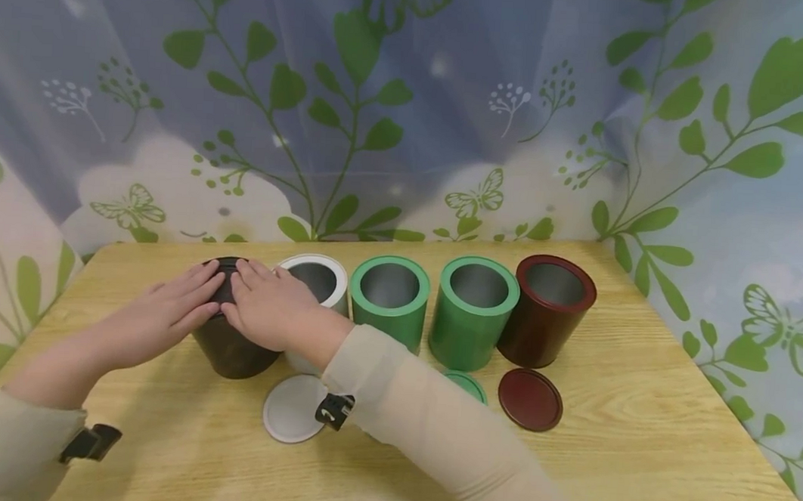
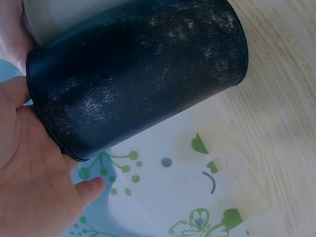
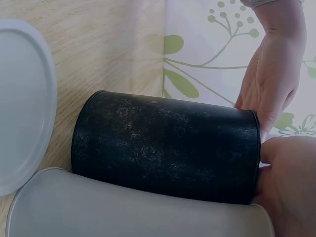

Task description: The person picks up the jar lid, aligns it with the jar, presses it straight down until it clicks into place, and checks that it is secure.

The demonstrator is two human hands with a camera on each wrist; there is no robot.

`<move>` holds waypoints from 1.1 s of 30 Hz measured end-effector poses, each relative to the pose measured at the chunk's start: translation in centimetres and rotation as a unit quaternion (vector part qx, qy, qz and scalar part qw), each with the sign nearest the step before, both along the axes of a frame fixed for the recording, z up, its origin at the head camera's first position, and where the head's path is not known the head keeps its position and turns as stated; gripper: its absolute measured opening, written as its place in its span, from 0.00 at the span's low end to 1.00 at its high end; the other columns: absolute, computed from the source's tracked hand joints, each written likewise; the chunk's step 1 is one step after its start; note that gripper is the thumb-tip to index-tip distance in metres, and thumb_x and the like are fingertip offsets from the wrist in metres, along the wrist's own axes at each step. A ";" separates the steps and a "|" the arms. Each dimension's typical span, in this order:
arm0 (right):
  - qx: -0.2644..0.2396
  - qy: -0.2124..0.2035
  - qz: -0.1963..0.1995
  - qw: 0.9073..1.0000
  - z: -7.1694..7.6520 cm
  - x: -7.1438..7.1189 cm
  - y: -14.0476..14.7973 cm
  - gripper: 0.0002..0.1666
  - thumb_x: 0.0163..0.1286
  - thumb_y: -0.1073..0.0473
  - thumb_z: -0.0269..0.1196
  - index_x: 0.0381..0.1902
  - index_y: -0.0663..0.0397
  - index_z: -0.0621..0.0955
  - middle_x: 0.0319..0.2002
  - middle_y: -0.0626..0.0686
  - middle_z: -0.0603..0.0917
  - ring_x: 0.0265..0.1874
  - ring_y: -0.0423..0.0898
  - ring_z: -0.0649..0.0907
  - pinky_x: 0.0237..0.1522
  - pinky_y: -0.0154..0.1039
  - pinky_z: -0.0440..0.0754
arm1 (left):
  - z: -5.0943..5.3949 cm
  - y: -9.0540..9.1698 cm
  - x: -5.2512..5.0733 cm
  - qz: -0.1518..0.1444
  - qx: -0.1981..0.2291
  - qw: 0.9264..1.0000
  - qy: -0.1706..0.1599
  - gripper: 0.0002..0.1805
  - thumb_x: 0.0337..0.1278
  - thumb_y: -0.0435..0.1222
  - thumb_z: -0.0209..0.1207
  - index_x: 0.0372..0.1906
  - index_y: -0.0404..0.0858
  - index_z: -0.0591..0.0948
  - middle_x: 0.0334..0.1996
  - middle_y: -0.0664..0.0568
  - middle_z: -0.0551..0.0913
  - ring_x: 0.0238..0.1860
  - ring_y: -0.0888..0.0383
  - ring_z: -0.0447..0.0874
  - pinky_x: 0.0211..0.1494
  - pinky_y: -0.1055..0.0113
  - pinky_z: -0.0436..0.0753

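Note:
A black can (image 1: pixel 236 350) stands upright at the left end of a row of cans, its scuffed side filling much of the left wrist view. Both hands lie on its top with fingers mostly straight, the left hand (image 1: pixel 160 313) from the left and the right hand (image 1: pixel 272 304) from the right. Between them shows a dark, lid-like top (image 1: pixel 226 279), mostly covered by the fingers. Close on the right stands a white can (image 1: pixel 336 296) without a lid, partly behind the right hand. A white lid (image 1: pixel 292 410) lies flat in front of it.
Two open green cans (image 1: pixel 389 322) (image 1: pixel 466 337) and an open dark red can (image 1: pixel 536 333) continue the row rightward. In front lie a green lid (image 1: pixel 469 383), partly under the right sleeve's outline, and a dark red lid (image 1: pixel 530 399). A patterned curtain (image 1: pixel 408 130) hangs behind the wooden table (image 1: pixel 637 444).

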State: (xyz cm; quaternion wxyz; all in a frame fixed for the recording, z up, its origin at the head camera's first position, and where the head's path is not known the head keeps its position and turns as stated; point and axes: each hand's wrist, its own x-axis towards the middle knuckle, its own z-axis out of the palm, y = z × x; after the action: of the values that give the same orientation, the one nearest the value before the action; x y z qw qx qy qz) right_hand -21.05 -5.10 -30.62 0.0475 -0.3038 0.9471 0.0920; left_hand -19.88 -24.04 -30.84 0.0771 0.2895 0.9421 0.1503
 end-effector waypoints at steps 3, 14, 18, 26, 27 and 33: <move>-0.007 -0.004 -0.002 1.000 0.0 0.0 0.1 0.34 0.75 0.39 0.27 0.74 0.43 0.48 0.74 0.44 0.41 0.71 0.40 0.42 0.69 0.38 0.47 | 0.2 0.1 -0.2 -0.001 0.013 1.000 -0.021 0.33 0.72 0.46 0.41 0.72 0.32 0.50 0.72 0.35 0.41 0.71 0.39 0.34 0.63 0.33 0.43; -0.004 -0.006 -0.006 1.000 0.1 0.0 0.0 0.34 0.75 0.38 0.27 0.74 0.42 0.48 0.74 0.44 0.40 0.71 0.38 0.41 0.69 0.37 0.46 | 1.2 0.2 -0.9 -0.003 0.022 0.998 -0.065 0.36 0.70 0.47 0.45 0.71 0.29 0.50 0.70 0.31 0.43 0.69 0.34 0.38 0.63 0.35 0.47; 0.000 -0.010 -0.007 1.000 0.1 0.0 0.0 0.34 0.75 0.38 0.27 0.74 0.42 0.47 0.74 0.44 0.40 0.71 0.38 0.41 0.69 0.36 0.46 | 1.8 0.2 -1.0 -0.001 0.032 0.995 -0.096 0.37 0.69 0.48 0.47 0.71 0.29 0.52 0.71 0.31 0.42 0.69 0.32 0.38 0.63 0.35 0.49; 0.003 -0.014 -0.009 1.000 0.3 -0.2 0.0 0.35 0.75 0.38 0.27 0.74 0.43 0.47 0.74 0.45 0.40 0.71 0.38 0.40 0.69 0.36 0.45 | 2.7 0.2 -1.1 0.001 0.046 0.989 -0.141 0.38 0.68 0.48 0.49 0.72 0.31 0.51 0.71 0.33 0.39 0.69 0.32 0.37 0.62 0.34 0.48; 0.003 -0.015 -0.007 1.000 0.3 -0.2 0.0 0.35 0.75 0.38 0.27 0.74 0.43 0.48 0.74 0.45 0.40 0.71 0.38 0.41 0.69 0.36 0.45 | 2.8 0.3 -1.1 0.001 0.042 0.990 -0.137 0.38 0.67 0.48 0.49 0.71 0.31 0.52 0.71 0.33 0.40 0.68 0.31 0.38 0.62 0.34 0.49; 0.012 -0.019 -0.001 1.000 0.8 -0.2 0.0 0.35 0.75 0.38 0.29 0.74 0.44 0.49 0.74 0.46 0.42 0.71 0.38 0.43 0.69 0.38 0.46 | 3.0 0.6 -1.3 -0.001 0.020 0.994 -0.107 0.38 0.65 0.51 0.51 0.69 0.29 0.59 0.70 0.32 0.47 0.67 0.30 0.45 0.62 0.36 0.54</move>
State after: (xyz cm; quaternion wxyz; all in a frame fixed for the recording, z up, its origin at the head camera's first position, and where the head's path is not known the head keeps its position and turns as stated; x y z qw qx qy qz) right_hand -21.21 -5.14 -29.82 0.0688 -0.3042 0.9450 0.0980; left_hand -21.15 -23.43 -27.80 0.1716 0.2742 0.9251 0.1988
